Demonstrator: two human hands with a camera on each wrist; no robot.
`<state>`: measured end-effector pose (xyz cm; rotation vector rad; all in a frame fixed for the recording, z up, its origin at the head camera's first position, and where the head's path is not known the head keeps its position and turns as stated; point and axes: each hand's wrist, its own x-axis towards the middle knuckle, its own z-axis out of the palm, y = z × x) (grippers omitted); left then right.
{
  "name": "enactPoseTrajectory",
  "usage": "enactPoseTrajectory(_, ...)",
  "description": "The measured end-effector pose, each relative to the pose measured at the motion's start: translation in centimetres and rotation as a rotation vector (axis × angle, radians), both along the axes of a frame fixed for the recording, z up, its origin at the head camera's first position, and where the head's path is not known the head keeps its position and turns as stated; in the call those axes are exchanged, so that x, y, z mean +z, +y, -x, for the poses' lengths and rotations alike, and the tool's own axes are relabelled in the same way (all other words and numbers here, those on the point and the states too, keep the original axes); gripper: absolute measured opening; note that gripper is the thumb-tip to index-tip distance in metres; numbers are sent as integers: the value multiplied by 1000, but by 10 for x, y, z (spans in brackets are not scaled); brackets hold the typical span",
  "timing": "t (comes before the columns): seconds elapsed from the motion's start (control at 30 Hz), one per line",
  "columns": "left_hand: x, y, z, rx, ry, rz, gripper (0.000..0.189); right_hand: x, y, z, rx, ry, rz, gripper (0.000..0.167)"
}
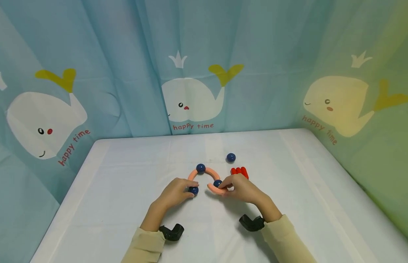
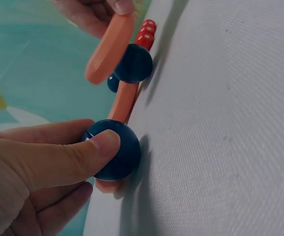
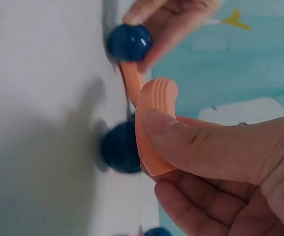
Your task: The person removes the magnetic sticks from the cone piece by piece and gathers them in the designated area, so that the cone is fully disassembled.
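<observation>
My left hand [image 1: 175, 193] pinches a dark blue ball [image 2: 116, 150] between thumb and fingers, at the left end of an arch on the table. The arch has two curved orange pieces, the left one [image 1: 192, 175] and the right one [image 1: 213, 174], with a blue ball [image 1: 201, 168] at its top. Another blue ball [image 3: 122, 147] sits at the arch's right end. In my right hand [image 1: 241, 188] is a separate curved orange piece [image 3: 156, 130], pinched by thumb and fingers and raised beside that ball. Whether piece and ball touch is unclear.
Beyond the right hand lie several short red rods [image 1: 239, 171] with white-dotted ends. A loose blue ball [image 1: 231, 157] stands behind them. The white table [image 1: 125, 175] meets a whale-print curtain [image 1: 134, 91] at its back and sides. Black wrist cameras [image 1: 172, 232] hang by both sleeves.
</observation>
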<state>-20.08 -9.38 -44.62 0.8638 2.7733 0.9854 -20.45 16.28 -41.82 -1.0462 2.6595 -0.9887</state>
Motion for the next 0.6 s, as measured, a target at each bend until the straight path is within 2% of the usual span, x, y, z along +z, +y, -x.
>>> enactPoseTrajectory(0.23, 2, 0, -1, 11, -24, -19, 33, 5, 23, 7, -98, -8, 48, 19)
enactPoseTrajectory(0.6, 3, 0, -4, 27, -49, -31, 33, 6, 50, 14, -286, -25, 56, 20)
